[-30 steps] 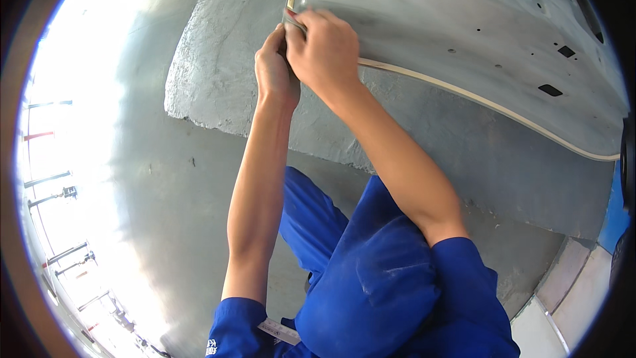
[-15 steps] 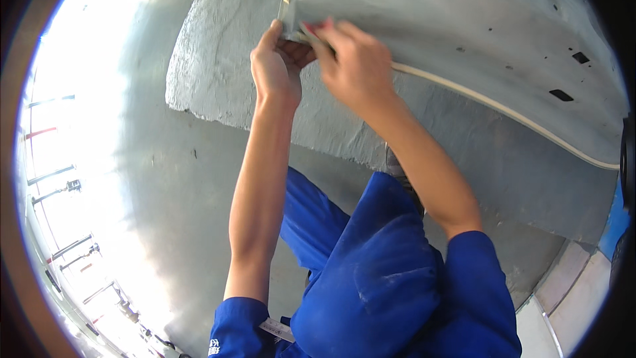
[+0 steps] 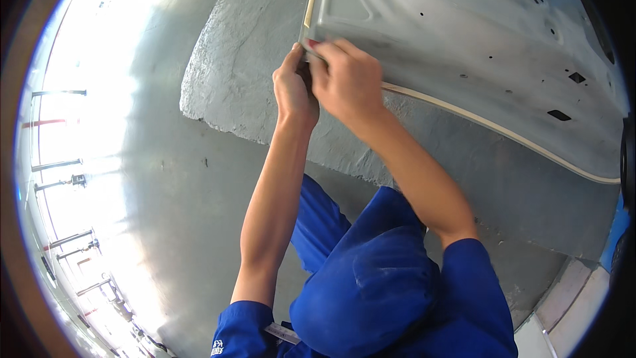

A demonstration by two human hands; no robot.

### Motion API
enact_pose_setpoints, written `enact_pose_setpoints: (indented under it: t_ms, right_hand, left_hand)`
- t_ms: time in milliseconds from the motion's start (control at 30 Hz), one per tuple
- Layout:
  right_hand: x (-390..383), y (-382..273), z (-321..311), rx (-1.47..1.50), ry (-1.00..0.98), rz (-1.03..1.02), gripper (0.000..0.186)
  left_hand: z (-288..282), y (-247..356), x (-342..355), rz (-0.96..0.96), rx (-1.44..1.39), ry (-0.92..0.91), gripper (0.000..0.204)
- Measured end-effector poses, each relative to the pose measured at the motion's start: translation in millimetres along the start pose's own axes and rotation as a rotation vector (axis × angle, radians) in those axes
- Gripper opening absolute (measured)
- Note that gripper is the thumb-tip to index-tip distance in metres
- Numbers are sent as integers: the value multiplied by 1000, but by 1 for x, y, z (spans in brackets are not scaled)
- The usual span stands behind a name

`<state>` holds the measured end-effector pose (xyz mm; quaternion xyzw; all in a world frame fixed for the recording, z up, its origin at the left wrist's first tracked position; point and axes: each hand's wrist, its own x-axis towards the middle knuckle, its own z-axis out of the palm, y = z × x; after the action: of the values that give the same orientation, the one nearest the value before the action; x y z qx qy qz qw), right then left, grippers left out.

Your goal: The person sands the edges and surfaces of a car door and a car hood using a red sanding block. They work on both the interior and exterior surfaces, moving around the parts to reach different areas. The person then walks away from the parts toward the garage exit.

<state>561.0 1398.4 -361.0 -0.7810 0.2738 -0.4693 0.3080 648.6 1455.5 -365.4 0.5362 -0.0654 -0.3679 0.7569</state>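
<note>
A bare grey vehicle door panel [image 3: 404, 33] fills the upper right, with a cream strip [image 3: 464, 113] running along its lower edge and another up its left edge. At the panel's lower left corner, my left hand [image 3: 295, 89] is closed round the edge, thumb up and fingers curled underneath. Right beside it, my right hand [image 3: 348, 76] pinches a small red piece [image 3: 311, 44] against that corner. Motion blur and my fingers hide most of this piece, so its kind cannot be made out.
Below the panel lies a rough-edged grey sheet [image 3: 225, 79] over the grey floor [image 3: 192, 219]. My bent leg in blue trousers [image 3: 321, 225] is under my arms. Bright racks with bars [image 3: 59, 166] line the far left. Pale blocks [image 3: 576, 298] stand at lower right.
The view has shifted, so the panel and both hands appear lower and further right. My right hand has moved closer to my left at the corner, still pinching the red piece.
</note>
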Motion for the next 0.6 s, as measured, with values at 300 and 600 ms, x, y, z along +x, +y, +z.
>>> enact_pose_setpoints:
  t_ms: [300, 600]
  right_hand:
    - [-24, 19, -26, -30, -130, 29, 13]
    - [-22, 24, -31, -188, -146, -5, 13]
  left_hand:
    - [-3, 1, 1, -14, 37, 44, 37]
    - [-13, 4, -25, -54, -82, -10, 37]
